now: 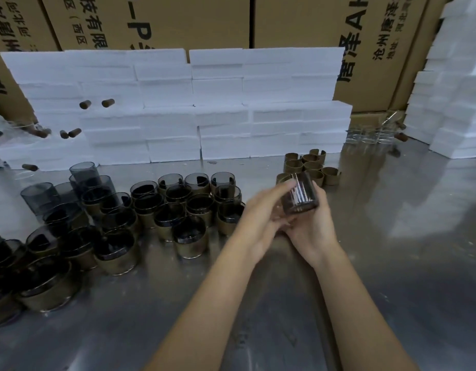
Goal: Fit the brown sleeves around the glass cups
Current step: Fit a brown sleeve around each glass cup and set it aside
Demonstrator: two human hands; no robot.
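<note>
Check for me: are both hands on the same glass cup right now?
Yes, the left hand and right hand both hold one glass cup above the table.

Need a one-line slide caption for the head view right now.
Both hands, left hand and right hand, hold a glass cup over the metal table, spare brown sleeves behind.

There is one camera, worn on the person's head. It looks forward and down at the shiny table (378, 263). The two arms reach out from the bottom edge, so the hands are close. The white foam blocks (178, 103) and cardboard boxes (298, 22) stand farther back.
</note>
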